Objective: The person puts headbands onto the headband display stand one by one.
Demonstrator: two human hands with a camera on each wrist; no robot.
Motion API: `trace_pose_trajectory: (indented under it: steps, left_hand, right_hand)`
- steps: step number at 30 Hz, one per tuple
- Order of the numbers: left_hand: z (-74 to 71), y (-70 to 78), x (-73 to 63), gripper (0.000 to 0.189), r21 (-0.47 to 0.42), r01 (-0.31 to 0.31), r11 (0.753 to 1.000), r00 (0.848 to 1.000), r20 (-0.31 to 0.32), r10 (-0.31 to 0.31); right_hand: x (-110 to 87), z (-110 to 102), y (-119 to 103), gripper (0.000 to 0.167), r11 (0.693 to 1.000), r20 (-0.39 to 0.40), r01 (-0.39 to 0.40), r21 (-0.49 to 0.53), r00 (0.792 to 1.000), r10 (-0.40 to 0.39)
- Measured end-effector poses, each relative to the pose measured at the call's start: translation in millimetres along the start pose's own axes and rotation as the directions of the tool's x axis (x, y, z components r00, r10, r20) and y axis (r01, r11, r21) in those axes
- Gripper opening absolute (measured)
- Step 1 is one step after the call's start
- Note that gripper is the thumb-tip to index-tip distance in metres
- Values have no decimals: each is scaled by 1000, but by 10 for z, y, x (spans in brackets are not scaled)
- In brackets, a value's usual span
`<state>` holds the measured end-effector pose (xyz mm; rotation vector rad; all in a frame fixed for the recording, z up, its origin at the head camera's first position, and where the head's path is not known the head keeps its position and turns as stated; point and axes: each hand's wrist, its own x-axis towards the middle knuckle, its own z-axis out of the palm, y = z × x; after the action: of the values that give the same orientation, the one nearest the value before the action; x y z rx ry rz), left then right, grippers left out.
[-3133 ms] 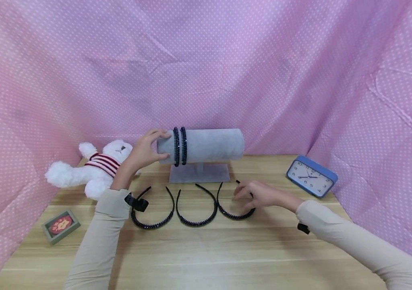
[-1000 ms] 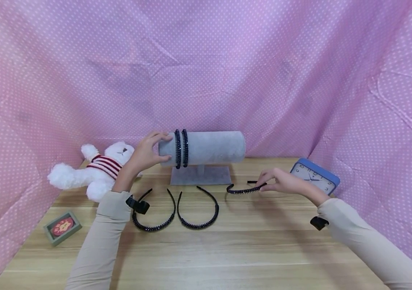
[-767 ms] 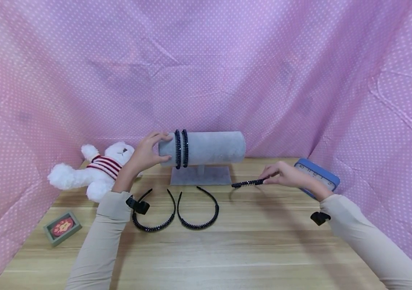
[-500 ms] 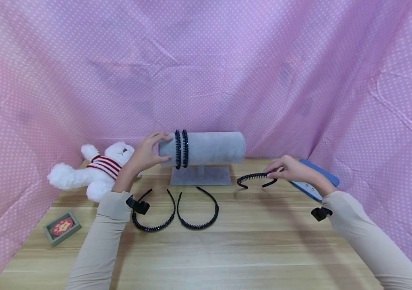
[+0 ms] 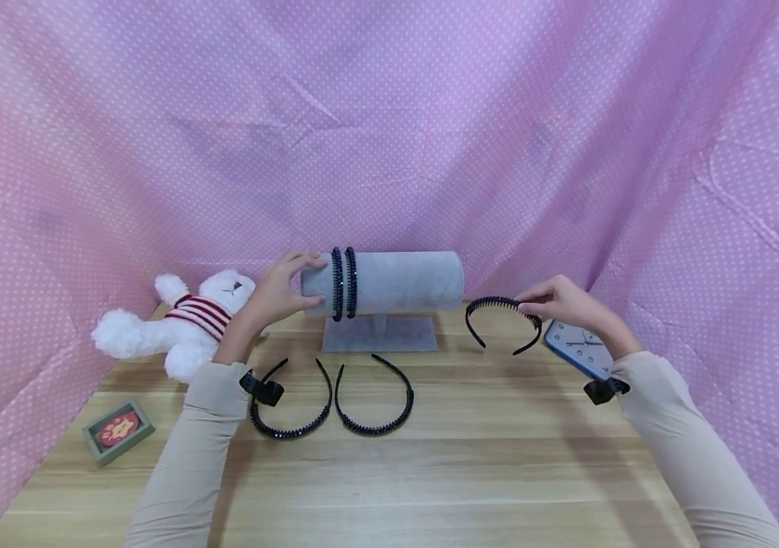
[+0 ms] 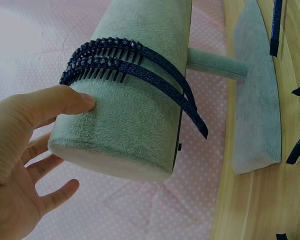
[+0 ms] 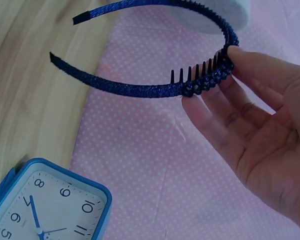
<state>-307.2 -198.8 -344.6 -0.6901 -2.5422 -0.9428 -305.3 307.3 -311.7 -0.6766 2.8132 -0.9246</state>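
My left hand (image 5: 278, 291) holds the left end of a grey plush T-bar display stand (image 5: 406, 281), thumb in front and fingers over the top. Side by side near that hand, two dark beaded headbands (image 5: 351, 283) straddle the roll; in the left wrist view their comb teeth face the plush. Right of the stand, my right hand (image 5: 570, 303) pinches a third headband (image 5: 492, 301) by its beaded part, raised over the table with both tips pointing down. The right wrist view shows thumb and fingers on the beads of that headband (image 7: 140, 90).
Two more headbands, one at left (image 5: 286, 434) and one in the middle (image 5: 373, 430), lie before the stand. A blue clock (image 5: 581, 348) is at right, partly behind my right hand. A white plush bear (image 5: 183, 331) and a small green frame (image 5: 97, 449) are at left.
The right hand has picked up the rightmost headband from the table, lifted it and turned it until its tips point downward. The left hand stays on the stand.
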Motion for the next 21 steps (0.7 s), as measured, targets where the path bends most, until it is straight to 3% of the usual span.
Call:
trace_pose_trajectory:
  steps: [8, 21]
  left_hand:
    - [-3, 5, -2, 58, 2, 17, 1000, 1000, 11, -17]
    - [4, 18, -9, 60, 11, 17, 1000, 1000, 11, -17]
  right_hand:
    - [45, -76, -14, 36, 998, -51, -57, 31, 997, 58]
    - [179, -26, -119, 36, 989, -143, -36, 142, 988, 56]
